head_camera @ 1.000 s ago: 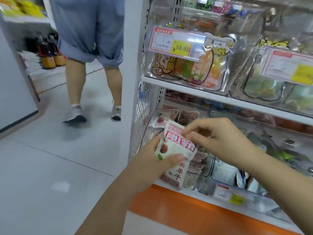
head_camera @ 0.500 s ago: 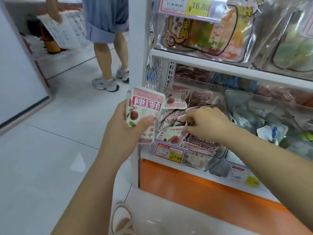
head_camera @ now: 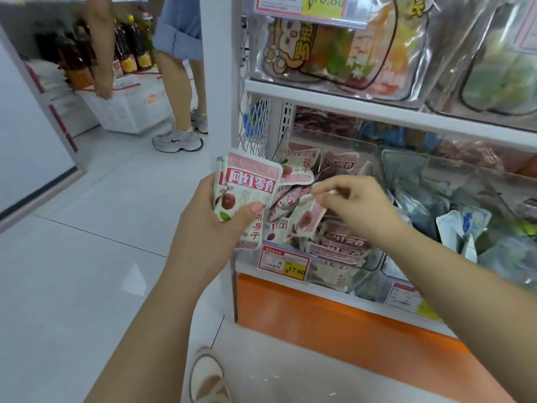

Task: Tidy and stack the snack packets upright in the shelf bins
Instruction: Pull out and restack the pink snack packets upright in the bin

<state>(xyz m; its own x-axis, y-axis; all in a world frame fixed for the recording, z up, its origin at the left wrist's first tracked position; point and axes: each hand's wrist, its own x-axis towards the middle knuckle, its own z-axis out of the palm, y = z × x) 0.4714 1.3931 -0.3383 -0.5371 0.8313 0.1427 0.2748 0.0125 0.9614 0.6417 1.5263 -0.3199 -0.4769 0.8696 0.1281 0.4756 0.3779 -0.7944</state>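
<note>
My left hand point(head_camera: 215, 228) is gripping a bunch of pink packets point(head_camera: 250, 181) just beside the bin point(head_camera: 328, 271). My right hand point(head_camera: 357, 207) is pinching another packet point(head_camera: 308, 218) by its top, inside the bin. I am aiming to lift it straight and slowly.

A shop aisle, seemingly a small grocery or snack store. On the right of the frame, white shelves point(head_camera: 348, 104) carry clear bins point(head_camera: 377, 258) heaped with pink snack packets point(head_camera: 338, 247), with large sealed bags point(head_camera: 334, 53) above them. Red-and-yellow price tags point(head_camera: 283, 263) reading 17.60 and 16.80 sit on the bin fronts. In the upper left, rows of bottles point(head_camera: 130, 48) line another display, and another person point(head_camera: 174, 82) stands with a white basket point(head_camera: 130, 109) on the pale tiled floor point(head_camera: 87, 257).
</note>
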